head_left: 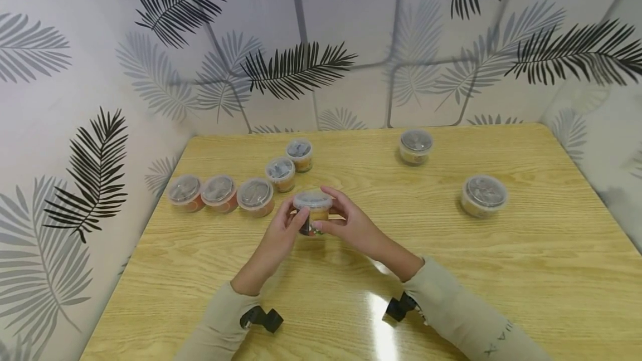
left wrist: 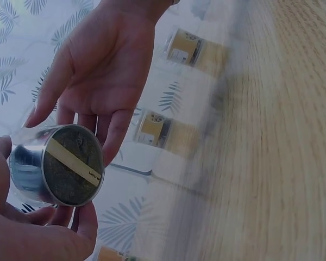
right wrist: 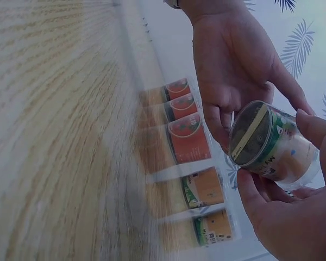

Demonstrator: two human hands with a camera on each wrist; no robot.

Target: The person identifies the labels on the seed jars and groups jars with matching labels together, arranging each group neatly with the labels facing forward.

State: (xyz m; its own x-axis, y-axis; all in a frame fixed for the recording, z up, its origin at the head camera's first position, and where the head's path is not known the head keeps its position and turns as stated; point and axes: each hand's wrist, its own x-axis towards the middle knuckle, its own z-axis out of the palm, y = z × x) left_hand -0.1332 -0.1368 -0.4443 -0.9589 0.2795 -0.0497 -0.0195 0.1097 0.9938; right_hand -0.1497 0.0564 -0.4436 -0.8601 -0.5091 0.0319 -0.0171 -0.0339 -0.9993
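A round tub [head_left: 318, 222] with a clear lid is lifted in front of me between both hands. The left hand [head_left: 281, 232] grips its left side, thumb on the near wall and fingers curled behind. From the other side, the right hand [head_left: 355, 228] holds it with thumb in front and forefinger along the lid's rim. In the right wrist view the tub [right wrist: 290, 155] shows an orange and green label. Its dark base [left wrist: 70, 179], with a beige strip across it, faces the left wrist camera.
Three red-labelled tubs [head_left: 219, 194] line the left of the wooden table [head_left: 426, 272]. Two orange-labelled tubs [head_left: 281, 175] run diagonally behind them. A yellow-labelled tub [head_left: 416, 147] stands at the back right, another [head_left: 484, 196] nearer. A leaf-patterned backdrop [head_left: 346, 93] surrounds the table.
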